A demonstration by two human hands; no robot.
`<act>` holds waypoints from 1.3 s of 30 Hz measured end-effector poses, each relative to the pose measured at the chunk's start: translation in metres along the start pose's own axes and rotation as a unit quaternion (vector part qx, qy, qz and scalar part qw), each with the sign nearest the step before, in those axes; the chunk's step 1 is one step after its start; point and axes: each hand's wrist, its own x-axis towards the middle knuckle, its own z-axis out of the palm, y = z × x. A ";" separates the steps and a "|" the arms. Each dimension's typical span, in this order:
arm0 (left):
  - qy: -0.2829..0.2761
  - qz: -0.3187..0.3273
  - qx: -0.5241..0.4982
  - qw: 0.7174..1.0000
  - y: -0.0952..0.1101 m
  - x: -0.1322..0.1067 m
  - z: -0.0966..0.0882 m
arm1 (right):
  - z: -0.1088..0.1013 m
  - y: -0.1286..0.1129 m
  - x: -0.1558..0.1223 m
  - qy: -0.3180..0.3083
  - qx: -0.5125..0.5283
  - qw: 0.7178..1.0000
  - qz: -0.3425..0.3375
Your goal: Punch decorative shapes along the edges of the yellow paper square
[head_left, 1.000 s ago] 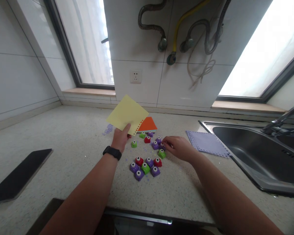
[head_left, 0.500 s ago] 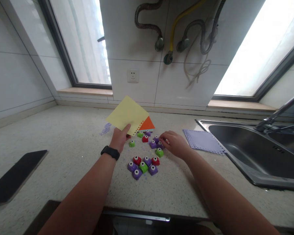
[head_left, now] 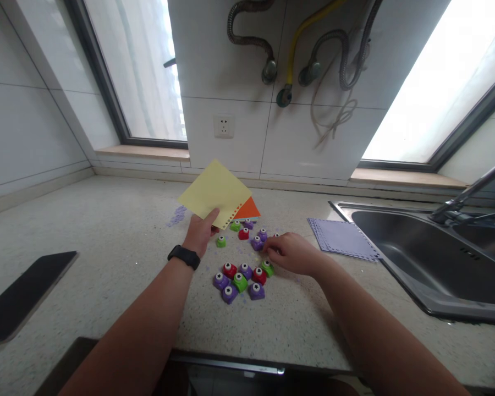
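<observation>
My left hand (head_left: 200, 231) pinches a yellow paper sheet (head_left: 214, 192) with a punched edge, held tilted above the counter. A black watch (head_left: 183, 256) sits on that wrist. My right hand (head_left: 291, 253) rests low on the counter with fingers curled over small craft punches; whether it grips one is hidden. Several purple, red and green punches (head_left: 241, 278) lie clustered in front of both hands. An orange sheet (head_left: 248, 210) lies behind them, partly under the yellow paper.
A lilac sheet with punched edges (head_left: 342, 239) lies right of the punches, beside a steel sink (head_left: 437, 264) with a faucet (head_left: 466, 198). A dark phone (head_left: 20, 297) lies at the left. Purple paper scraps (head_left: 177, 217) dot the counter. Hoses hang on the wall.
My right hand has slid left and toward me over the punches, lowering onto the green one near the front cluster. My left hand keeps the yellow sheet nearly still.
</observation>
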 end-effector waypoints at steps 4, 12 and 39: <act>-0.005 -0.004 0.000 1.000 -0.001 -0.001 0.001 | 0.009 0.003 0.009 0.061 -0.022 0.997 0.041; -0.023 -0.013 -0.005 1.000 0.001 -0.006 0.004 | 0.026 0.000 0.026 0.099 -0.085 0.990 0.050; -0.078 -0.005 -0.070 0.995 0.009 -0.019 0.019 | 0.004 0.002 0.023 0.280 0.705 0.631 0.165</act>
